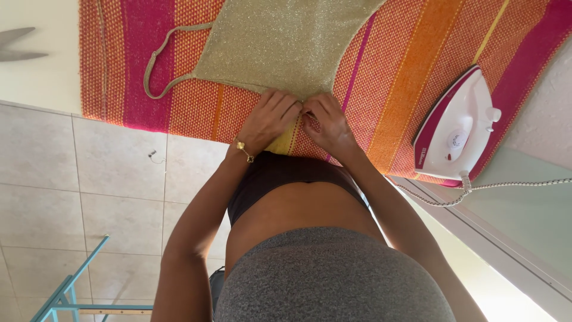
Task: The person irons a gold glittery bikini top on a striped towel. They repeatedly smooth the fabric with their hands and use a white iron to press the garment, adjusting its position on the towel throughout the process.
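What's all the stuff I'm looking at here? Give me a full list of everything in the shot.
Garment: one, glittery gold, with a looped strap, lying on the striped cloth.
Striped cloth: one, orange, pink and yellow stripes, spread over the work surface.
Iron: one, white and pink, resting on the cloth at the right edge, apart from the hands.
Iron cord: one, white braided, trailing off to the right.
Floor tiles: many, pale grey-beige, on the left.
Frame: one, light blue metal, bottom left corner.
Bracelet: one, gold, on the left wrist.
Left hand: one, pinching the garment's near edge.
Right hand: one, pinching the same edge, beside the left.
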